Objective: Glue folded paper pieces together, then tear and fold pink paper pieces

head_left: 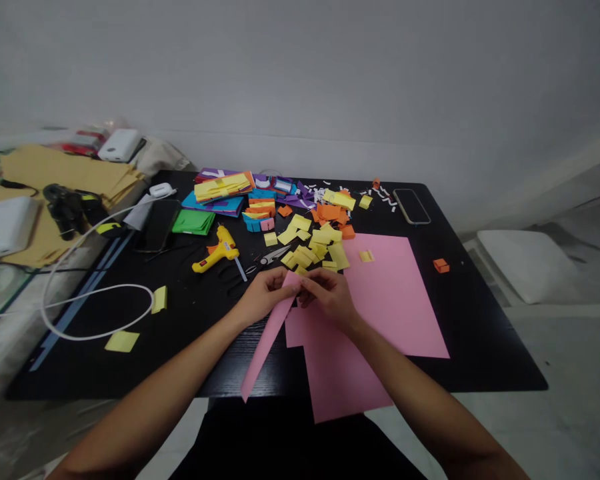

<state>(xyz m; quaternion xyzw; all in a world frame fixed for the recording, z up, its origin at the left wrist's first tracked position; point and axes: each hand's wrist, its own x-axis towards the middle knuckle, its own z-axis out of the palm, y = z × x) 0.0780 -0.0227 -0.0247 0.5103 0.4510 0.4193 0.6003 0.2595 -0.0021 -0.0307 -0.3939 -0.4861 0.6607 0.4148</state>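
Between my two hands is a long narrow pink paper strip (267, 340), its lower end slanting down toward the table's front edge. My left hand (265, 293) pinches the strip near its top, thumb along the paper. Thumb and fingers of my right hand (329, 293) close on the same upper end. Large pink sheets (395, 287) lie beneath and beside my right hand, one reaching past the front edge. Just beyond my fingers are several yellow paper pieces (310, 247). A pair of scissors (273, 257) rests to the left of them, partly hidden.
A yellow glue gun (220, 250) lies left of the scissors. Behind are coloured paper stacks (223, 190), green paper (194, 221), orange pieces (331, 212) and white scraps. Phones lie at the back right (411, 206) and left (159, 225). A white cable (100, 290) loops over the left side.
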